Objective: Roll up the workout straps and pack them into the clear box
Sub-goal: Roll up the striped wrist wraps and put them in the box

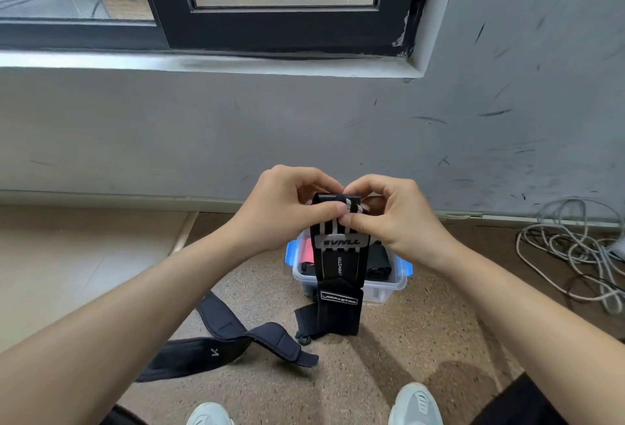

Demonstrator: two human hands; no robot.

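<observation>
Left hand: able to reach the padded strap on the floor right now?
Probably not yet: left hand and right hand both pinch the top of the striped strap. The padded strap lies uncovered on the floor; the way looks free once it lets go.

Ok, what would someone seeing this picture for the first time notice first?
Dead centre, the left hand and right hand pinch the rolled top of the striped strap, whose tail hangs in front of the clear box on the floor. A padded strap lies on the floor at lower left, and a white cable tangles at far right.
</observation>
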